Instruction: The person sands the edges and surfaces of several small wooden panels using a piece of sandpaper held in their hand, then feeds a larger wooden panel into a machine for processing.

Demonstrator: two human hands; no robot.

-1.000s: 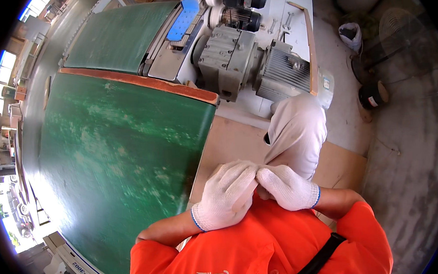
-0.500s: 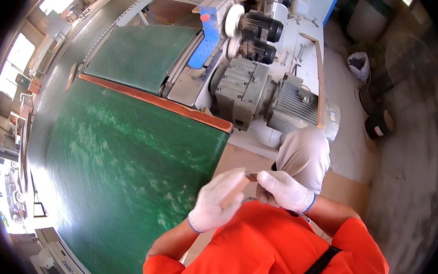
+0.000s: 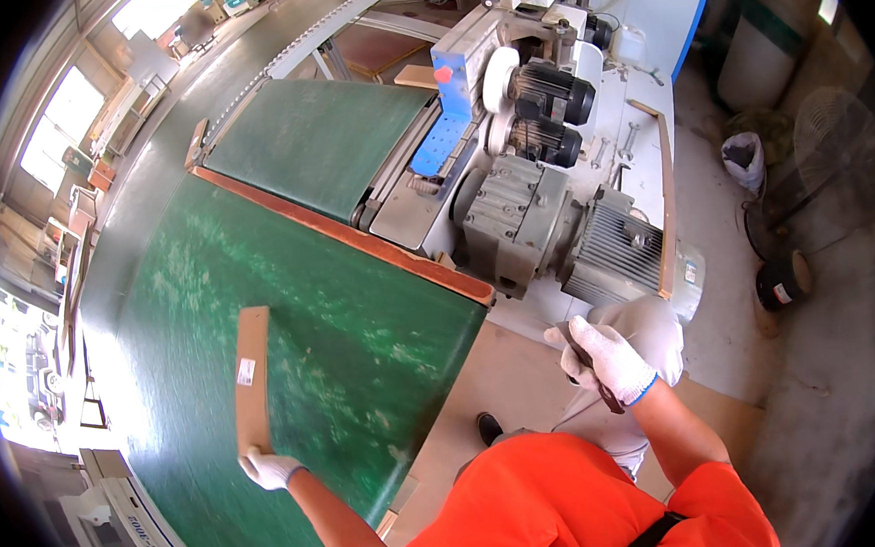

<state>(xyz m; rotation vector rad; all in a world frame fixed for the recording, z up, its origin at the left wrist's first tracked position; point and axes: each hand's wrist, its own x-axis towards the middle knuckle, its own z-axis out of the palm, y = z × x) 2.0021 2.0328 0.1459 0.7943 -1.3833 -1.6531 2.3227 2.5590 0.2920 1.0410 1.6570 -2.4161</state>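
The person's gloved left hand (image 3: 270, 470) is closed on the near end of a long tan strip (image 3: 251, 385), which extends away over the left part of the green belt (image 3: 356, 419) (whether it rests there or hangs just above is hard to tell). A white label (image 3: 246, 371) shows on its face. To the right of the belt, the gloved right hand (image 3: 608, 358) is closed around a dark piece (image 3: 608, 397), largely hidden by the fingers, in front of the knee (image 3: 658, 325). A red-brown rail (image 3: 355, 233) crosses the belt's far side. The step in hand appears to be placing or lifting the strip at the belt; the next move calls for steady control from that one gripped end.
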